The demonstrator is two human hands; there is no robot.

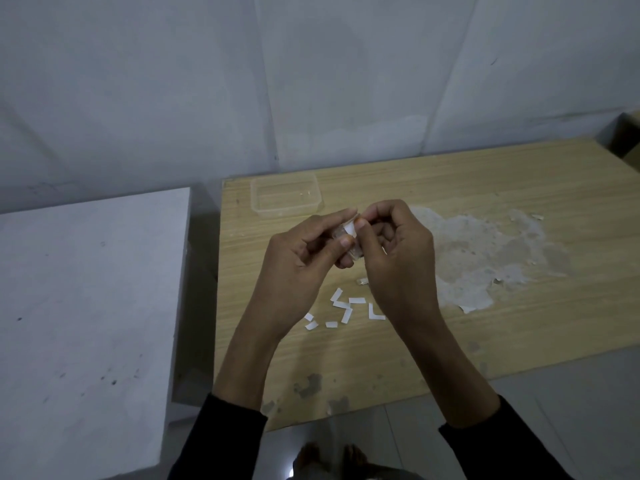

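Centrally: small clear piece (347, 241), held in the air between both hands, just on the near side of the clear container (287, 197). Long axis roughly upright, tilted; white strip (350, 230) at its upper end. Left hand (301, 265) grips the piece from the left; right hand (398, 251) pinches the strip from the right, equally close. Transparent; finer detail too small to tell. White paper scraps (343, 308) on the table (485, 188), farther from the container.
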